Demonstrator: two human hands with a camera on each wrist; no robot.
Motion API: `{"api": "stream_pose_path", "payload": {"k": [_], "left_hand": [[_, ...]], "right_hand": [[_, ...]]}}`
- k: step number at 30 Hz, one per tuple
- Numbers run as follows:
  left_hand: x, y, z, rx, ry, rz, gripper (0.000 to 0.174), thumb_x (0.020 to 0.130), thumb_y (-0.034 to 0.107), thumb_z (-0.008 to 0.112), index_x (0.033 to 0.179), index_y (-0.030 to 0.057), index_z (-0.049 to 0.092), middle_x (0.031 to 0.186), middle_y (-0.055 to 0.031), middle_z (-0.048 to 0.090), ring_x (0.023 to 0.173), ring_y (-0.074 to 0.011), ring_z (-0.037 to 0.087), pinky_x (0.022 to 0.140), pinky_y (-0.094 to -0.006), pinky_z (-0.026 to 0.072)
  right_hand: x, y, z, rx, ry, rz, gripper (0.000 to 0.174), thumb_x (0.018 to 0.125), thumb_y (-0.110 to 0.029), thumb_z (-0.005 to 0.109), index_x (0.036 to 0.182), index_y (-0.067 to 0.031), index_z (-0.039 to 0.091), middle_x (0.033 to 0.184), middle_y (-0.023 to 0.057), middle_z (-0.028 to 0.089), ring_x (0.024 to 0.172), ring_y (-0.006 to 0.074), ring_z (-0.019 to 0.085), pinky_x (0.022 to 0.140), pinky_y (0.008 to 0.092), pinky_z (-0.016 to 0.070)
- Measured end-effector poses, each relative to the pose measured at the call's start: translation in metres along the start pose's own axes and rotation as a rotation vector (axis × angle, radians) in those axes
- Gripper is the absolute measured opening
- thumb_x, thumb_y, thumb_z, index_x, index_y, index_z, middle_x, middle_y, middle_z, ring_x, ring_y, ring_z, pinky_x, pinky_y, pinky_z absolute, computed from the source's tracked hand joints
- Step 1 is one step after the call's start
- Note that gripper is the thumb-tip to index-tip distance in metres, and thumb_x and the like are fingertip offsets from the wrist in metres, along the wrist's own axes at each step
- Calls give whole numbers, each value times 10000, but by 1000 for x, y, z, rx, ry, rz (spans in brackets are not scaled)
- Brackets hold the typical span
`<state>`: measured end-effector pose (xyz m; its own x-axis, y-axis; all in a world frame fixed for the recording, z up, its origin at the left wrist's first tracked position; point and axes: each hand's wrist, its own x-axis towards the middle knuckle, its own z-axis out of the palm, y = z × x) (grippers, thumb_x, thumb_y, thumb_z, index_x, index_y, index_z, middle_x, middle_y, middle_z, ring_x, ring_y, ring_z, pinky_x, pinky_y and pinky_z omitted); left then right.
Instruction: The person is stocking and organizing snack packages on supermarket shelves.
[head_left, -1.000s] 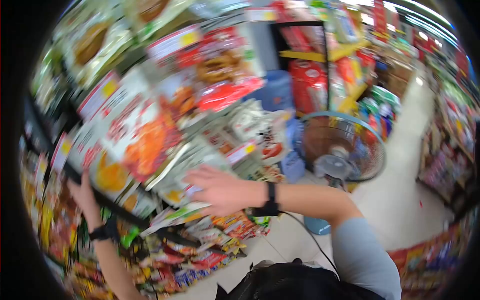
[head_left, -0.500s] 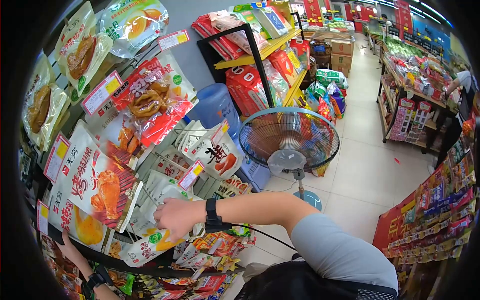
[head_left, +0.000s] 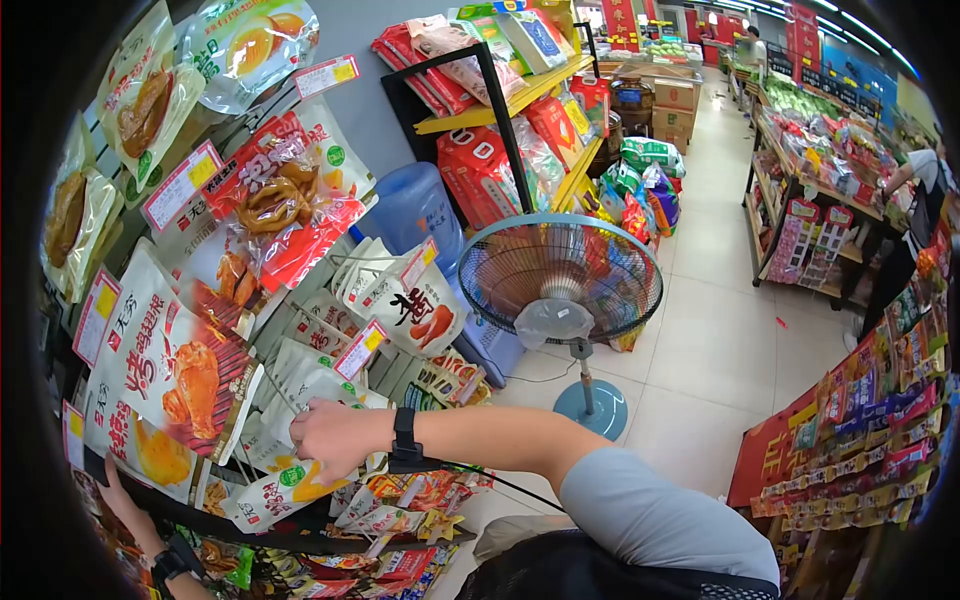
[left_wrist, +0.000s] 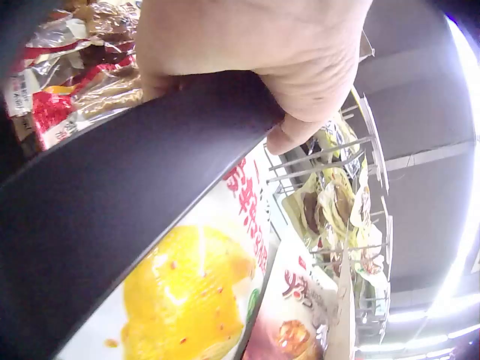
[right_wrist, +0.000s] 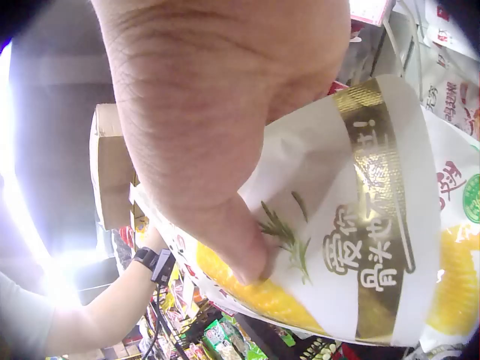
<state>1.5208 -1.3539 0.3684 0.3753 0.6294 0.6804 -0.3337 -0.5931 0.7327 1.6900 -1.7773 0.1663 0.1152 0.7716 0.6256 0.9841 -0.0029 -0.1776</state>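
Observation:
My right hand (head_left: 345,437) pinches a white snack bag (head_left: 272,500) with a yellow chicken picture, low on the hanging rack. In the right wrist view, the thumb presses against the white face of this bag (right_wrist: 315,180), beside a gold band; the other fingers are hidden behind it. At the far left, my left hand (head_left: 125,505) grips the black shelf rail. Seen from the left wrist, that hand (left_wrist: 255,45) curls over the black rail (left_wrist: 142,202), close above a bag with a yellow chicken picture (left_wrist: 187,292).
Large roast-chicken packs (head_left: 180,370) and price tags (head_left: 95,315) crowd the rack. A standing fan (head_left: 560,290) and a blue water bottle (head_left: 420,205) are beyond my right arm. Packed snacks (head_left: 870,420) hang at the right, and a person (head_left: 915,210) stands past them.
The head view has swung toward the aisle and become sharp. My right hand stays at the lower white bags, while the left hand remains at the shelf rail.

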Motion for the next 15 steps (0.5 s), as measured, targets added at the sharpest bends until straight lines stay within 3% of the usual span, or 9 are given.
{"api": "stream_pose_path", "payload": {"k": [1, 2, 4, 5, 6, 9, 15], "left_hand": [[-7, 16, 9, -73, -1, -37, 574, 921, 264, 651, 1375, -44, 484, 1349, -121, 547, 1177, -244, 520, 1029, -370, 391], [-12, 26, 17, -109, 48, -9, 400, 930, 270, 643, 1211, -9, 588, 1124, -87, 636, 994, -210, 596, 893, -334, 474], [11, 2, -4, -145, -121, -123, 256, 934, 272, 637, 1036, 42, 594, 914, -41, 610, 807, -169, 583, 738, -288, 475], [-1, 19, 9, -166, -206, -182, 210, 936, 274, 634, 949, 67, 597, 810, -18, 597, 713, -149, 576, 660, -266, 475], [-23, 23, 32, -236, 55, -162, 236, 932, 262, 629, 788, 132, 496, 632, 29, 446, 535, -101, 443, 501, -241, 382], [-4, -2, 6, -251, -170, -202, 247, 927, 249, 626, 775, 122, 478, 642, 18, 443, 539, -111, 438, 491, -260, 390], [-5, -7, 7, -249, -132, -134, 271, 937, 221, 603, 746, 124, 438, 627, 20, 375, 528, -100, 413, 457, -252, 360]], "right_hand": [[0, 1, 1, 6, 21, -6, 465, 620, -440, 721, 941, -105, 755, 915, 66, 629, 964, 237, 597, 808, 402, 396], [0, 2, 3, 13, 40, -14, 460, 620, -438, 723, 936, -105, 754, 911, 64, 627, 960, 236, 596, 808, 401, 394], [0, 2, 7, 20, 58, -20, 451, 616, -432, 731, 926, -105, 752, 906, 58, 622, 955, 232, 592, 809, 396, 389], [0, 2, 7, 17, 60, -16, 447, 613, -428, 737, 922, -105, 751, 905, 55, 619, 954, 229, 590, 811, 393, 386], [-1, 1, 7, 13, 61, -10, 443, 610, -424, 743, 918, -105, 750, 904, 52, 615, 953, 226, 587, 813, 390, 384], [-3, 1, 9, 20, 91, -5, 439, 598, -412, 757, 911, -105, 747, 903, 43, 603, 957, 215, 577, 824, 381, 374], [-7, -4, 2, 5, 97, 4, 414, 596, -390, 751, 889, -98, 739, 899, 36, 594, 950, 210, 566, 832, 370, 361]]}}
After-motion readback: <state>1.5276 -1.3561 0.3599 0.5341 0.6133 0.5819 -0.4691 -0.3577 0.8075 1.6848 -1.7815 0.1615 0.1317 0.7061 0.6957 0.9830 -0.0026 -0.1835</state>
